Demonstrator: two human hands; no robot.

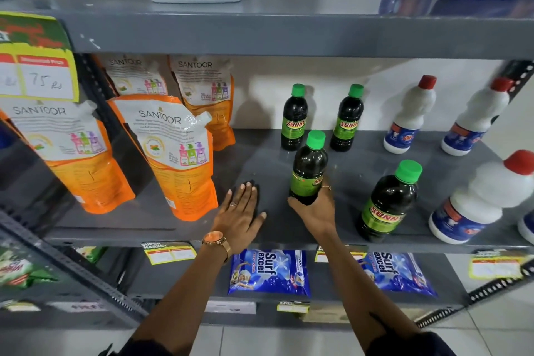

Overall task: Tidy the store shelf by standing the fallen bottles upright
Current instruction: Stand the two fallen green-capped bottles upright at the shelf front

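While gripping the lower body of a dark green-capped bottle, the right hand is holding it upright on the grey shelf, fingers wrapped round its base. The left hand is lying flat and open on the shelf just beside, holding nothing. Three matching bottles are standing near; white red-capped bottles are standing to the right, orange pouches to the left.
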